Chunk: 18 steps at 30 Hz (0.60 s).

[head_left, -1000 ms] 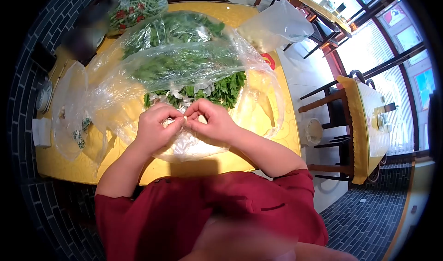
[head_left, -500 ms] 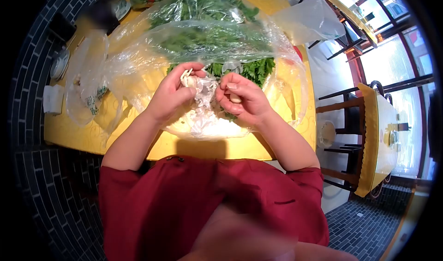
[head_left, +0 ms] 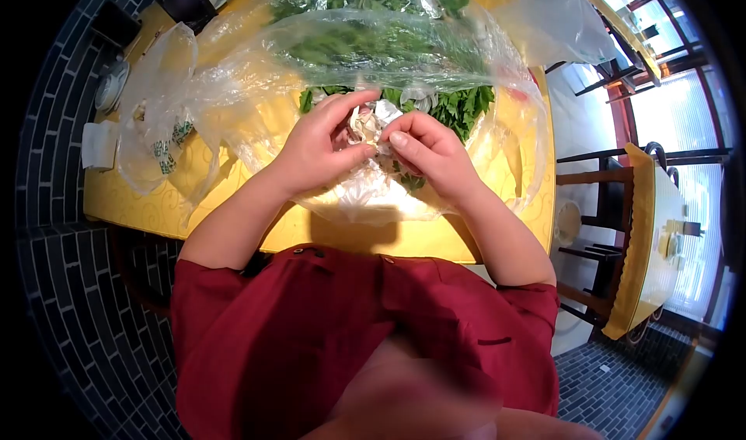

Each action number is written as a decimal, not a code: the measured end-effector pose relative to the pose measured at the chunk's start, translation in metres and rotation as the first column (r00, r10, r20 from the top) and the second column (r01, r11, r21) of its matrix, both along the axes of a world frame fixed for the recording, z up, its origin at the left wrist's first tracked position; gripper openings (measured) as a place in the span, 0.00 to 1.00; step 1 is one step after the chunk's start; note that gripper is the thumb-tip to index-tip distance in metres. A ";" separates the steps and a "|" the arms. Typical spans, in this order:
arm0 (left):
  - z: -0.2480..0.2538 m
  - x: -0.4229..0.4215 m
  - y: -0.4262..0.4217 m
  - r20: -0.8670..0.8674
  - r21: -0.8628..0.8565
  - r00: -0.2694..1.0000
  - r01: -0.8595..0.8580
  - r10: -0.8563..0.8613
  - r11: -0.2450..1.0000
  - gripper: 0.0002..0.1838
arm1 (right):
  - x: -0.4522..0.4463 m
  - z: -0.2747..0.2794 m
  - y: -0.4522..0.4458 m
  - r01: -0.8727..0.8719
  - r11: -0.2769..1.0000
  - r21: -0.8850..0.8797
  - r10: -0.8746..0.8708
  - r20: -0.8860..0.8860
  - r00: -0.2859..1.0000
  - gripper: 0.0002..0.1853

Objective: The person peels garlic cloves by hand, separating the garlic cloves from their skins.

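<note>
My left hand (head_left: 320, 146) curls around a partly broken garlic bulb (head_left: 363, 126) with papery, whitish skin. My right hand (head_left: 432, 154) is closed in a pinch at the bulb's right side; its fingertips hide what they grip. Below both hands, loose pale skins (head_left: 364, 190) lie on clear plastic. Just beyond the fingers, dark green leafy herbs (head_left: 465, 112) stick out from under a large clear plastic bag (head_left: 256, 78), and more greens show through it.
A yellow cloth covers the table (head_left: 144, 207). On its left side are another clear bag with green print (head_left: 163, 158), a white napkin stack (head_left: 99, 146) and stacked dishes (head_left: 113, 86). Another table (head_left: 649, 238) with chairs stands to the right, by the windows.
My right hand has come left to the garlic bulb; the clove seen in its fingers before is now out of sight. The whole view has shifted slightly.
</note>
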<state>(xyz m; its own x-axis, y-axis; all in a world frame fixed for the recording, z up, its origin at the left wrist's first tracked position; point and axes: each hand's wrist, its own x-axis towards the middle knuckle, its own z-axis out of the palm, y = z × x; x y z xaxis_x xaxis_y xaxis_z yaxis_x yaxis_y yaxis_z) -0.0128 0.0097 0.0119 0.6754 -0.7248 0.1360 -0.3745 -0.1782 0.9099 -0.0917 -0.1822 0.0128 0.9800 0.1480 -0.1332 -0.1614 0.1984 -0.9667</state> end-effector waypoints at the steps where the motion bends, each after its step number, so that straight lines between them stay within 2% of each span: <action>1: -0.001 0.000 0.000 0.064 0.011 0.998 0.020 -0.021 1.000 0.32 | 0.000 -0.004 0.002 0.025 0.990 -0.136 -0.015 0.074 0.997 0.10; 3: -0.003 0.000 -0.001 0.190 0.034 0.980 0.058 -0.063 0.998 0.29 | 0.001 -0.010 0.005 0.101 0.912 -0.397 -0.025 0.193 0.981 0.13; 6: -0.009 -0.002 -0.003 0.242 0.008 0.967 0.078 -0.078 0.997 0.26 | 0.001 -0.011 0.008 0.152 0.833 -0.532 -0.012 0.257 0.966 0.14; 9: -0.004 -0.008 -0.004 0.100 0.089 0.986 0.122 -0.130 0.989 0.26 | 0.002 -0.010 0.007 0.116 0.811 -0.573 0.021 0.227 0.974 0.16; 13: -0.016 -0.013 -0.006 0.161 0.083 0.974 0.145 -0.157 0.986 0.29 | 0.001 -0.006 0.011 0.056 0.807 -0.588 0.057 0.172 0.983 0.19; 16: -0.004 -0.017 -0.007 0.227 0.102 0.959 0.150 -0.169 0.984 0.29 | 0.000 -0.001 0.009 0.005 0.755 -0.656 0.138 0.166 0.976 0.20; 18: -0.008 -0.016 -0.006 0.252 0.092 0.951 0.162 -0.181 0.982 0.29 | -0.001 -0.005 0.011 0.008 0.780 -0.626 0.146 0.194 0.970 0.21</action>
<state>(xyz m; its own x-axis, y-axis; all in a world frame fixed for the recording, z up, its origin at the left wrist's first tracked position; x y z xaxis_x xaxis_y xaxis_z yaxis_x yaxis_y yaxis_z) -0.0291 0.0042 0.0036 0.4884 -0.8405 0.2346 -0.6255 -0.1498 0.7657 -0.0925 -0.1710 0.0078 0.9842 0.1772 -0.0031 0.0796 -0.4575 -0.8856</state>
